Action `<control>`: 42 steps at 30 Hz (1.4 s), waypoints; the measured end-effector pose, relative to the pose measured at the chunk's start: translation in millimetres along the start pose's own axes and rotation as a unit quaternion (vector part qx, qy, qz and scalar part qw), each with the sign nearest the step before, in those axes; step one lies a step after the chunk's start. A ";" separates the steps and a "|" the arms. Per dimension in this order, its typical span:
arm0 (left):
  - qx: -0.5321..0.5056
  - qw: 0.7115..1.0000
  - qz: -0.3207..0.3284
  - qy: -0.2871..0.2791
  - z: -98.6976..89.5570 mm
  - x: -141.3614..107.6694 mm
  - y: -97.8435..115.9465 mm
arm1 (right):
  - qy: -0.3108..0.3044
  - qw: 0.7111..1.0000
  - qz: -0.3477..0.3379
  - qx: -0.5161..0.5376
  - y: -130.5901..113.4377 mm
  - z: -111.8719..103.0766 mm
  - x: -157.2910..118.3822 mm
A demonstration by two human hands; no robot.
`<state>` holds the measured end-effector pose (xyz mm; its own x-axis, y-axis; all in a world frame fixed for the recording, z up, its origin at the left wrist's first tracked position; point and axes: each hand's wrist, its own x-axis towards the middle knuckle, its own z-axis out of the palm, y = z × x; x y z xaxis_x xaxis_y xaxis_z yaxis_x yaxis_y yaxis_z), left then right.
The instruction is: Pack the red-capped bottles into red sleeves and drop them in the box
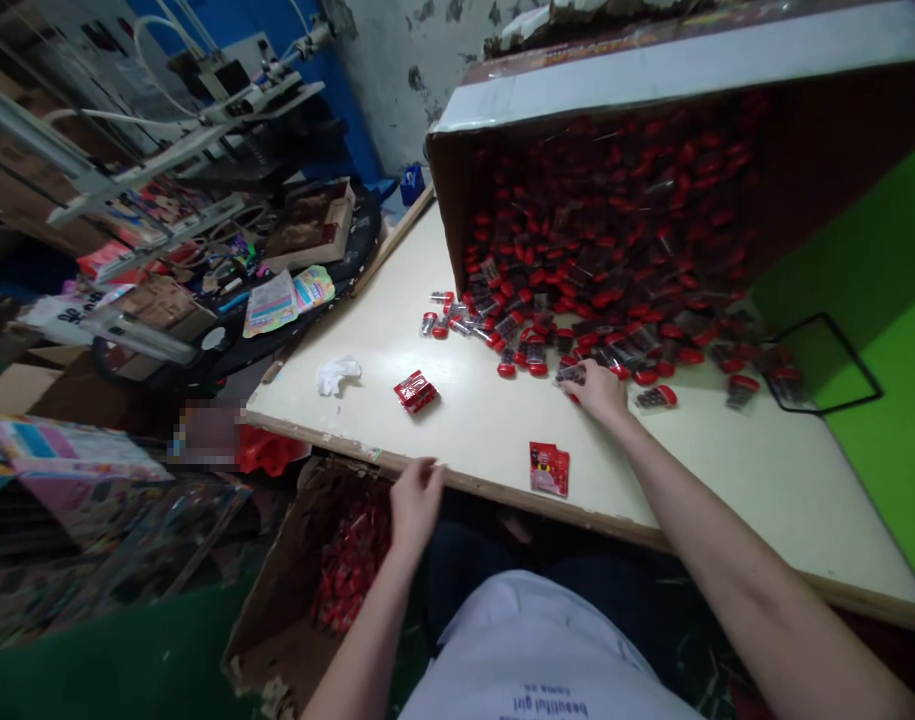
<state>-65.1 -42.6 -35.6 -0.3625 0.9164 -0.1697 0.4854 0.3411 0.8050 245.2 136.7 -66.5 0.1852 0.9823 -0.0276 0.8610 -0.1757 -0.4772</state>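
Observation:
My right hand (604, 392) is at the front of the heap of small clear packs with red caps and dark contents (536, 352). Its fingers are closed on one small red-capped pack (572, 374). By the table's front edge is my left hand (416, 502), with thumb and fingers pinched together; what they hold, if anything, is too small to make out. A stack of red printed packets (416, 391) lies on the table beyond the left hand. Nearer the edge, between both hands, lie flat red packets (549, 470).
A large cardboard box (674, 85) on its side spills red-capped packs onto the table (494, 430). Below the front edge, an open carton (277, 590) holds red packets. White crumpled tissue (338, 376) lies at left, a black wire frame (839, 408) at right. Machinery (224, 100) stands beyond.

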 end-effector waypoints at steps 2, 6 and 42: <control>-0.022 0.997 0.016 -0.070 50.9 0.8 37.7 | -0.013 1.000 0.002 0.025 0.8 -5.1 -5.0; 0.038 0.991 -0.004 -0.131 117.4 5.3 66.9 | -0.030 0.985 -0.003 0.170 19.7 -22.8 -41.1; -0.460 0.848 -0.237 -0.113 59.3 6.2 74.1 | -0.088 0.842 0.070 0.527 -27.1 -35.4 -184.0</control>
<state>15.9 0.7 -10.7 -0.1311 0.7747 -0.6186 -0.5356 0.4697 0.7018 204.5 -41.6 -17.4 0.0967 0.9672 -0.2350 -0.0797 -0.2278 -0.9704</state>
